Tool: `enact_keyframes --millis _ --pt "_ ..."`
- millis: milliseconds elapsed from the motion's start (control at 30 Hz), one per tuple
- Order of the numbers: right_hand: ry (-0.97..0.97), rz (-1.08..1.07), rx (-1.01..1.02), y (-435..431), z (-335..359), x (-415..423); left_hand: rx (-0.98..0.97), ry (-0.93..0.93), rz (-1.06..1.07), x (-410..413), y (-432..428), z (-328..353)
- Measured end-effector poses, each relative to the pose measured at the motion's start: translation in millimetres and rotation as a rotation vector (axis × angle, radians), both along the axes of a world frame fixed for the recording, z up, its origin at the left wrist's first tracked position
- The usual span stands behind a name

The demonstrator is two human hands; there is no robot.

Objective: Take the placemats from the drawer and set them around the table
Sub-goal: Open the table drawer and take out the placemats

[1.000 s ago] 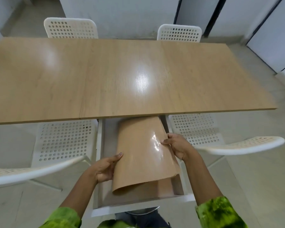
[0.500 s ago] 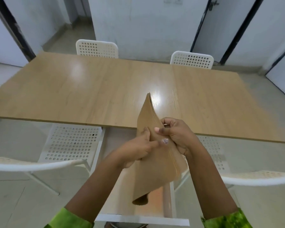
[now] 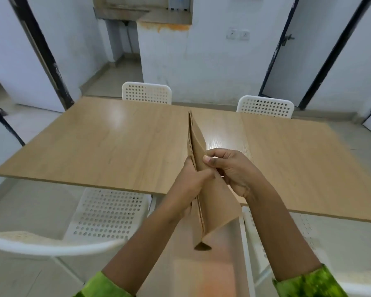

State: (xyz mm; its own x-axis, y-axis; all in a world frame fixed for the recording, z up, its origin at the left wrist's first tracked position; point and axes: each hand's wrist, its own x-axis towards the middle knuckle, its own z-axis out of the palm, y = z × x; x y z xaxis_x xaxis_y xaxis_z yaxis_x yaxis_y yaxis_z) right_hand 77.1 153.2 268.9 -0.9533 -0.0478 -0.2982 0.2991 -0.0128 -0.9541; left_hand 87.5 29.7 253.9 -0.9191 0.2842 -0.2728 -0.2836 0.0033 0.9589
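On my feed, both hands meet at the middle of the view and hold a thin stack of plain brown placemats [image 3: 217, 202] turned up on edge, so I look almost straight along the sheets. The left hand [image 3: 192, 182] grips the stack from its left side, thumb laid across the near face and fingers wrapped behind. The right hand [image 3: 234, 170] pinches it from the right, thumb tip pressed flat on the brown face and the other fingers curled round the back. The stack's top corner rises over the wooden table [image 3: 116, 144] and its lower corner hangs above the open drawer [image 3: 212, 273], which juts out under the table's near edge, blurred at the bottom of my view. I see the layered edges of several mats, but I cannot count them. Their surface shows no print that I can make out. White perforated chairs stand at the far side, one on the left [image 3: 146, 93] and one on the right [image 3: 266, 107], with two more at the near side, left [image 3: 109, 211] and right [image 3: 305, 230] of the drawer. Green sleeves [image 3: 308, 282] cover both forearms near the bottom edge. Two wall sockets [image 3: 238, 34] sit high on the far wall, too small for me to read any marking.
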Motion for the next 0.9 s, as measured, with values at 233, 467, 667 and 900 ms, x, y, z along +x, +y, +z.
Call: enact_keyframes --millis 233,467,667,900 --pt "0.241 -0.104 0.569 -7.2 9.8 -63.4 0.213 0.035 0.232 -61.1 -33.3 -11.5" --pt "0.346 -0.233 1.083 31.0 2.8 -148.6 0.308 -0.093 0.574 -113.1 -65.2 -81.5" --pt "0.319 -0.287 1.181 49.5 -25.6 -217.7 0.242 -0.145 0.721 -144.7 -59.2 -133.4" --pt "0.218 -0.3 1.262 87.2 -65.7 -287.5 -0.131 -0.102 0.714 -171.7 -44.9 -171.5"
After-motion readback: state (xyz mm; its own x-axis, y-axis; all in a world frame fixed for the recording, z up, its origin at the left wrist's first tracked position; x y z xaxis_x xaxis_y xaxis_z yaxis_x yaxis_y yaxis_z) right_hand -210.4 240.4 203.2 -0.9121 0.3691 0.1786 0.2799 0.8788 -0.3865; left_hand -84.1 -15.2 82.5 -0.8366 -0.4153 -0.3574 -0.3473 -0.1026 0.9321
